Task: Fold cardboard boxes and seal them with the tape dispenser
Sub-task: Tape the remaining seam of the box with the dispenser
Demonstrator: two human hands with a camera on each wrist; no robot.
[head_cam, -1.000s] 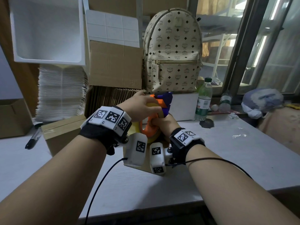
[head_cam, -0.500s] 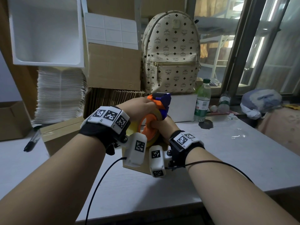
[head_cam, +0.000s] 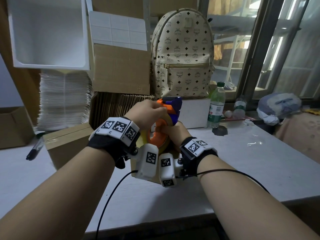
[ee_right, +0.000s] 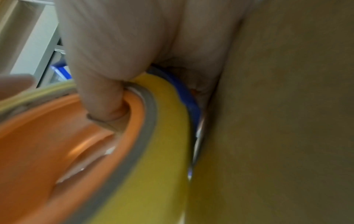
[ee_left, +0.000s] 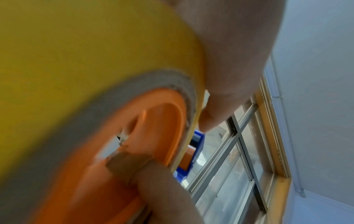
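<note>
From the head view, both hands meet over a cardboard box (head_cam: pixel 146 168) standing on the white table (head_cam: pixel 242 158), most of it hidden behind the wrists. The right hand (head_cam: pixel 173 131) has its grip clamped on the tape dispenser (head_cam: pixel 166 116), an orange and blue tool carrying a yellow roll of tape (head_cam: pixel 147 137), held just above the box. The left hand (head_cam: pixel 146 112) curls over the top of the roll, its fingertips pinched at the tape edge beside the orange part. A second, sealed box (head_cam: pixel 67 144) sits on the table to the left, with a black pen (head_cam: pixel 34 149) beside it. Behind stand a patterned backpack (head_cam: pixel 181 54), a green-labelled bottle (head_cam: pixel 216 106) and a stack of white sheets (head_cam: pixel 64 99).

The left wrist view is blurred: the yellow roll (ee_left: pixel 86 50) fills the frame around its orange hub (ee_left: pixel 145 136), and a left fingertip (ee_left: pixel 208 119) presses on the roll's rim. A right finger (ee_left: pixel 153 178) hooks into the hub from below.

The right wrist view shows a right finger (ee_right: pixel 103 97) curled inside the orange hub (ee_right: pixel 57 136), the yellow roll (ee_right: pixel 162 136) lying against the brown cardboard (ee_right: pixel 277 121).
</note>
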